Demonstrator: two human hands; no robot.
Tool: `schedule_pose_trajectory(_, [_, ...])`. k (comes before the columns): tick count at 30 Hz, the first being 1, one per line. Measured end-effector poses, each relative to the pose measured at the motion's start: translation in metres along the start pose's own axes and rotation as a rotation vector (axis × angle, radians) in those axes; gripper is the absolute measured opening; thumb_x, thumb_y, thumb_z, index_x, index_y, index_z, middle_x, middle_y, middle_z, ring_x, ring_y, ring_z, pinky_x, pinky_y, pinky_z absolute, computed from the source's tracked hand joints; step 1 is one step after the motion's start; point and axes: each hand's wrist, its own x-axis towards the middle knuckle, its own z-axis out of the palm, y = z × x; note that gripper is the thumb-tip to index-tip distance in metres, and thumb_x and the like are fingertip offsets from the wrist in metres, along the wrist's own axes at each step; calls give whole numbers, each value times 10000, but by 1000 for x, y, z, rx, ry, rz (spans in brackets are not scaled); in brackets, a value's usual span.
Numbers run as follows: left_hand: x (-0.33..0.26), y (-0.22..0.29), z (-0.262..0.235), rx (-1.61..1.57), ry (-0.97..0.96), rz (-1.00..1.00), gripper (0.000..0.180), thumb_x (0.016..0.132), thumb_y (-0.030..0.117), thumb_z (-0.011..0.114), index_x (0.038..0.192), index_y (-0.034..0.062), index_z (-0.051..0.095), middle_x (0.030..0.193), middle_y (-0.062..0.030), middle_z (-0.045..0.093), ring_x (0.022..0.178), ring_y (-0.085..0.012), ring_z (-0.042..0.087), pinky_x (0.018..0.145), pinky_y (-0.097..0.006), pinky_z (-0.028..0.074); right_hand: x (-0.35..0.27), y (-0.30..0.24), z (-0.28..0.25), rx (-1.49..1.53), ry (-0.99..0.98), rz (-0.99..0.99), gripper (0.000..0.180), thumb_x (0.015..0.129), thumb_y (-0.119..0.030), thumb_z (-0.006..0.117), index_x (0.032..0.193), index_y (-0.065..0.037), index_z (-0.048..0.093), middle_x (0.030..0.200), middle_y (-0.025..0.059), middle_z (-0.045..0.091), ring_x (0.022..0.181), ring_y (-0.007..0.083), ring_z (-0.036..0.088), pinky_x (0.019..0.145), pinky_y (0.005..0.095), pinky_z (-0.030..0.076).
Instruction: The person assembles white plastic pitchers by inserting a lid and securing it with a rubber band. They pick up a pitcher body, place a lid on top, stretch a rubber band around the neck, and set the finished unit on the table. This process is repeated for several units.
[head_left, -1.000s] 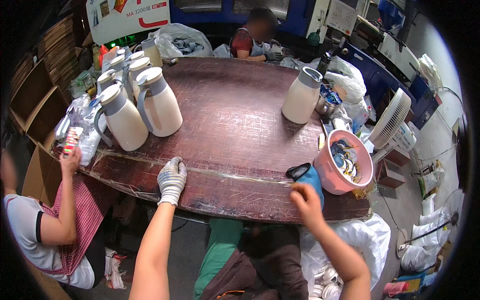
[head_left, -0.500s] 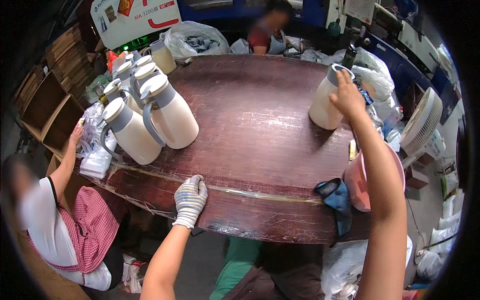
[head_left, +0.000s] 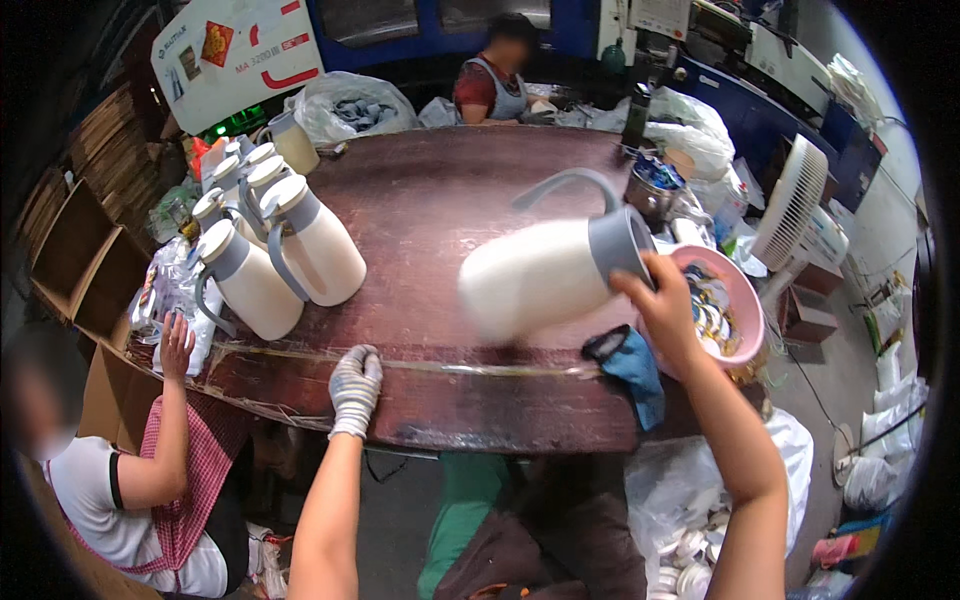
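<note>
A cream insulated jug (head_left: 540, 275) with a grey collar and handle is tilted onto its side above the table (head_left: 440, 200), its mouth to the right. My right hand (head_left: 655, 300) grips it by the grey rim; no lid shows on it. Motion blurs its base. My left hand (head_left: 355, 392), in a striped knitted glove, lies at the table's near edge with its fingers curled; what is under them, if anything, is hidden. Below the jug's mouth, a blue cloth (head_left: 635, 375) hangs near the table's edge. Beside my right hand stands a pink basin (head_left: 752, 300) holding small round parts.
Several lidded jugs (head_left: 325, 255) stand upright at the left. A co-worker (head_left: 90, 490) sits at the left, one hand by clear plastic bags; another person (head_left: 490, 90) is across the table. A metal pot (head_left: 652, 200), a dark bottle (head_left: 637, 112) and a white fan (head_left: 790, 200) are at the right.
The jug, upright at the far right before, has come nearer and left and been tipped over in my right hand. My left hand stays at the edge. The view has shifted right.
</note>
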Motion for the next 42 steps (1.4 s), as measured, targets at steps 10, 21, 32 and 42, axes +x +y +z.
schedule_pose_trajectory(10, [-181, 198, -19, -564, -1249, -238, 324, 826, 252, 727, 1036, 16, 656, 820, -38, 664, 722, -99, 604, 609, -238, 471, -273, -32, -40, 168, -377, 66, 399, 747, -301, 832, 1026, -74, 659, 958, 84, 610, 871, 214, 621, 736, 319, 505])
schedule_pose_trajectory(21, [-222, 218, -25, -526, -1226, -289, 319, 781, 143, 802, 1042, 16, 670, 914, -14, 663, 841, -88, 596, 777, -253, 488, -398, 138, -126, -830, -155, 822, 961, 703, -537, 746, 1425, -26, 369, 1244, 237, 572, 1134, 391, 568, 949, 467, 456])
schedule_pose_trajectory(32, [-240, 205, -49, -481, -1178, -248, 336, 808, 177, 794, 1080, 17, 680, 922, -12, 680, 863, -78, 598, 792, -257, 493, -356, 136, -110, -856, -341, 1038, 927, 664, -460, 737, 1383, -1, 376, 1160, 280, 580, 1098, 406, 585, 911, 481, 494])
schedule_pose_trajectory(42, [-252, 233, -48, -369, -1303, -149, 439, 837, 292, 717, 1156, -1, 640, 963, -125, 683, 906, -182, 646, 861, -303, 491, -277, -66, -104, 23, -614, 252, 869, 709, -276, 742, 1464, -130, 336, 1451, 263, 348, 1345, 405, 384, 1088, 461, 351])
